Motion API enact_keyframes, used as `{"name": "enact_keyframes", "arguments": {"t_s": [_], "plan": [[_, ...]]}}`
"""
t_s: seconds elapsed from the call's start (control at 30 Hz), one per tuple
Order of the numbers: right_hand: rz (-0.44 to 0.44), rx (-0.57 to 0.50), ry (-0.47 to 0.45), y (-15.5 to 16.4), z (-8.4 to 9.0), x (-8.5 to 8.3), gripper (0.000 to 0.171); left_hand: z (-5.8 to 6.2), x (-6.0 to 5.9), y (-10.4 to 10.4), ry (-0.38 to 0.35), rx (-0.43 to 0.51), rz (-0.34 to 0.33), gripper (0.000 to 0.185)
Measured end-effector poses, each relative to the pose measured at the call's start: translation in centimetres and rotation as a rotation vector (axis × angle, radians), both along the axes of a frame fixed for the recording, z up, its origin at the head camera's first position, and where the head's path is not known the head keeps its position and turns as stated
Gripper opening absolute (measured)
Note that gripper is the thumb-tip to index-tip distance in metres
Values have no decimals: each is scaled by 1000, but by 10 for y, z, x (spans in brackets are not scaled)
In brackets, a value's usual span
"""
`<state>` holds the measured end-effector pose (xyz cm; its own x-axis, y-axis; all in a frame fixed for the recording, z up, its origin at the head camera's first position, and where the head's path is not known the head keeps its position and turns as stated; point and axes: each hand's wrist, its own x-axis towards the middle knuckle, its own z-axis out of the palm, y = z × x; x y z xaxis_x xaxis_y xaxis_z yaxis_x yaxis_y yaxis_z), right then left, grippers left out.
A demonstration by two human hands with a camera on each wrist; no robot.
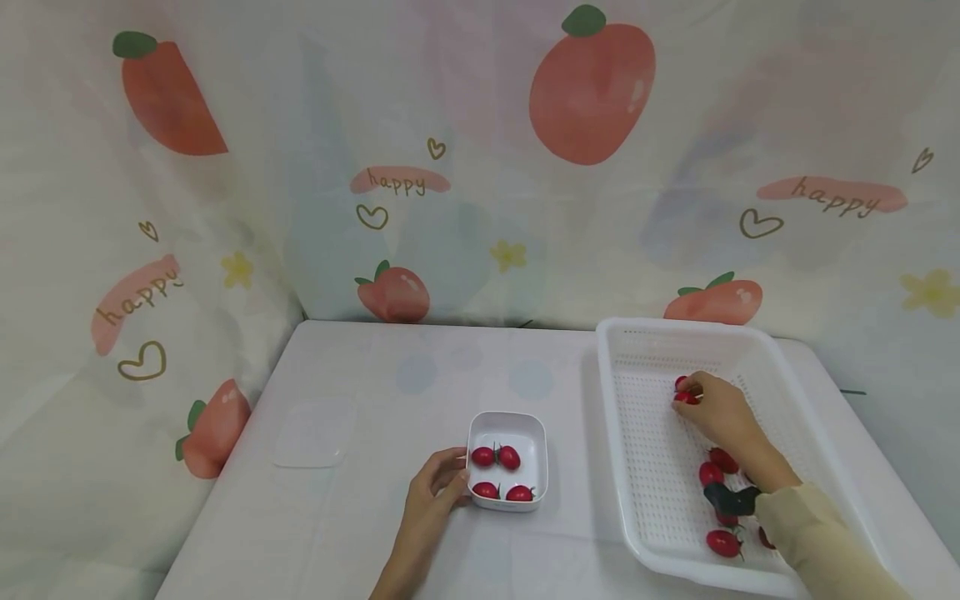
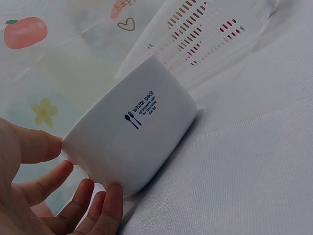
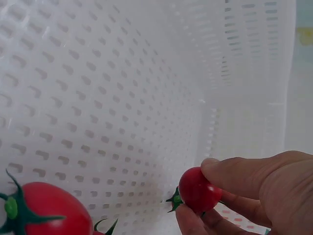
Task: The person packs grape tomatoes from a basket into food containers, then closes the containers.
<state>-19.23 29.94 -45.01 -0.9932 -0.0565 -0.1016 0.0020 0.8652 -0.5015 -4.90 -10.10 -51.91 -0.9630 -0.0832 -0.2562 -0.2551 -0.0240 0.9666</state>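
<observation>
While the left hand (image 1: pixel 433 492) grips the white box (image 2: pixel 149 142), presumably to steady it, the right hand (image 1: pixel 723 412) pinches one tomato (image 3: pixel 198 192) between fingertips, the basket (image 1: pixel 613 433) beneath them.

By the head camera, most of the white bench (image 1: pixel 352 508) is viewed from above, forward and down, from farther off. By the left wrist camera, the small square white plastic container (image 2: pixel 134 139) is faced closely from low at one side, tilted, with the large rectangular white perforated basket (image 2: pixel 208 39) at upper right. By the right wrist camera, that basket's interior is viewed obliquely, at close range. The container is shared by the head and left wrist views; the basket is caught by all three.
</observation>
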Motion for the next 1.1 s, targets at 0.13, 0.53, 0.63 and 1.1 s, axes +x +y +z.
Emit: {"name": "enact_keyframes", "arguments": {"t_s": [0.13,0.53,0.63,1.1], "plan": [[-3,-30,-6,-3,3,3,41,0,0,0,1,0,-2,43],[57,-140,-12,-14,17,8,51,-2,-2,-1,13,8,3,41],[101,-204,0,-16,21,8,52,-3,-2,-2,18,9,0,41],[280,-535,58,-24,32,12,44,-1,-1,-1,11,12,1,41]]}}
